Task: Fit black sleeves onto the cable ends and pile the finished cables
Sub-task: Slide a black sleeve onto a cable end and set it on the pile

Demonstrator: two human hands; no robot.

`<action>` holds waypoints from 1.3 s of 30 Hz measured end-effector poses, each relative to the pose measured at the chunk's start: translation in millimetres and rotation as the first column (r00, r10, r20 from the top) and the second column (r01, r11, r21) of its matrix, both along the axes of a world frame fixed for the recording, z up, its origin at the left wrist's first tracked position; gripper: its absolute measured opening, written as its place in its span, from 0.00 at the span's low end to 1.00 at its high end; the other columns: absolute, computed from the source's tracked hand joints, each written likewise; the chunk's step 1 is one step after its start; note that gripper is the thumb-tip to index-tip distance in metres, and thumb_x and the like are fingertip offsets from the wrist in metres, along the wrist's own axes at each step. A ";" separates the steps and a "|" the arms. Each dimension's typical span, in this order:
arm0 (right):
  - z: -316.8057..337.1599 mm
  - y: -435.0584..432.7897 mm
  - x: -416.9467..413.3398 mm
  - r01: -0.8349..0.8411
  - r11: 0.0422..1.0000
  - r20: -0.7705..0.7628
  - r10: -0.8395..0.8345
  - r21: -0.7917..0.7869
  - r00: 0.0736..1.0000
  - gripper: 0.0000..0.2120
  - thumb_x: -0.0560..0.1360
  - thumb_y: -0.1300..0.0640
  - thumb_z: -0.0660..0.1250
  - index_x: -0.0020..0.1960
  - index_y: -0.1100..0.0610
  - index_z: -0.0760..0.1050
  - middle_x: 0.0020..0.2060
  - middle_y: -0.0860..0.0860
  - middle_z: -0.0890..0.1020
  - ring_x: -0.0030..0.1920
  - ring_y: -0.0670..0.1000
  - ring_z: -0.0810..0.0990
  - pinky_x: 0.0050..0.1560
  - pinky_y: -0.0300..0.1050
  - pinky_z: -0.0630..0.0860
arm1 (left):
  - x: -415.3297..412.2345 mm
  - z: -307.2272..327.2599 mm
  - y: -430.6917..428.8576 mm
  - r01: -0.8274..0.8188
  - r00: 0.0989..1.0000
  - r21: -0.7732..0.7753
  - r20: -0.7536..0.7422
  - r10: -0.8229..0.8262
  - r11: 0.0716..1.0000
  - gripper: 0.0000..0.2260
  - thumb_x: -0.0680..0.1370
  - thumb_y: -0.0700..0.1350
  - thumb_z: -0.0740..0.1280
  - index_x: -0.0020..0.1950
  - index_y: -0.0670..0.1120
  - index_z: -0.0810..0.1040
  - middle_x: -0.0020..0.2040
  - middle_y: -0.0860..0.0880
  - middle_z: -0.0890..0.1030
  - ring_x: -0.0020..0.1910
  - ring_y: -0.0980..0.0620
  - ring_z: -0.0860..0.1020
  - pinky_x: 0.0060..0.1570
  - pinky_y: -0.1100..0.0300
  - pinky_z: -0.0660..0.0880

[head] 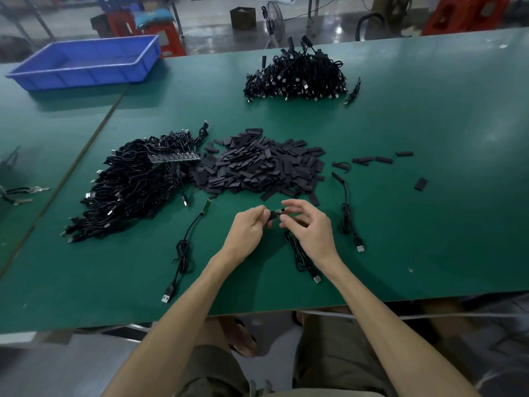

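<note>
My left hand pinches a black sleeve that sits over the end of a black cable. My right hand pinches the bare cable end just right of the sleeve; the cable's coil and USB plug trail on the table below. A heap of loose black sleeves lies just beyond my hands. A big pile of black cables lies at the left. Another pile of cables with sleeved ends sits far back. One single cable lies left of my hands, another at the right.
A blue plastic bin stands at the back left on the green table. A few stray sleeves lie scattered at the right. The table's front edge runs just below my forearms. Stools and a fan stand on the floor behind.
</note>
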State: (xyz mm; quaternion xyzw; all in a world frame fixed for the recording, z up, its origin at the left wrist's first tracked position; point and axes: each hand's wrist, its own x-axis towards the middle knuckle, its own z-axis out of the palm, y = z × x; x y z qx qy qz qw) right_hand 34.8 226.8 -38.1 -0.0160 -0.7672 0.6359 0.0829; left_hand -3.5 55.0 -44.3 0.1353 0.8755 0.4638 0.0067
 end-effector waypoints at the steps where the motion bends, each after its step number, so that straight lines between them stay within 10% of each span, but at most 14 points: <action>1: -0.1 0.1 0.2 -0.001 1.000 -0.005 0.001 -0.003 1.000 0.10 0.77 0.62 0.74 0.58 0.56 0.83 0.47 0.47 0.87 0.42 0.48 0.88 0.48 0.38 0.81 | -0.4 -0.3 0.2 0.004 1.000 -0.016 -0.002 -0.004 1.000 0.18 0.86 0.44 0.59 0.35 0.51 0.72 0.30 0.55 0.72 0.28 0.59 0.68 0.29 0.66 0.64; 28: -4.8 1.3 -1.3 0.010 0.998 0.039 -0.008 -0.062 0.999 0.04 0.77 0.61 0.75 0.51 0.56 0.83 0.42 0.50 0.87 0.38 0.51 0.88 0.45 0.40 0.82 | 5.8 -1.8 0.0 0.017 0.999 0.044 -0.046 -0.015 0.999 0.08 0.85 0.47 0.61 0.49 0.50 0.77 0.34 0.55 0.79 0.32 0.55 0.75 0.33 0.66 0.69; 39: -4.5 3.1 -5.2 0.034 0.995 0.089 -0.026 -0.092 0.996 0.03 0.77 0.62 0.74 0.51 0.59 0.82 0.41 0.53 0.87 0.36 0.52 0.86 0.42 0.42 0.82 | 15.2 1.7 4.3 -0.001 0.889 -0.263 -0.442 -0.120 0.965 0.13 0.80 0.43 0.71 0.64 0.43 0.82 0.48 0.48 0.82 0.48 0.48 0.77 0.50 0.55 0.76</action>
